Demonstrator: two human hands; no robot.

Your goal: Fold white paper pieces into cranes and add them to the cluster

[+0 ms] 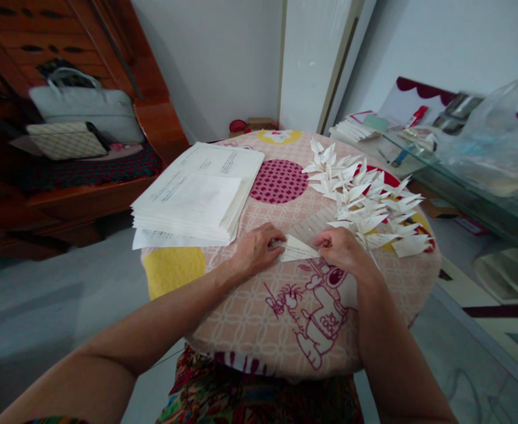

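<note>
A small folded white paper [296,249] lies on the round table's patterned cloth [285,318] between my two hands. My left hand [255,249] has its fingers curled onto the paper's left end. From the right, my right hand [341,247] pinches the paper's other end with closed fingers. Just beyond my right hand sits a heap of several finished folded paper pieces [365,203]. A thick stack of printed white sheets [199,197] rests on the table's left part, past my left hand.
A wooden bench [86,176] with a grey bag [86,109] and a quilted pouch [62,140] stands at the left. A glass-topped cabinet [475,176] with a plastic bag and papers is at the right. The floor is grey tile.
</note>
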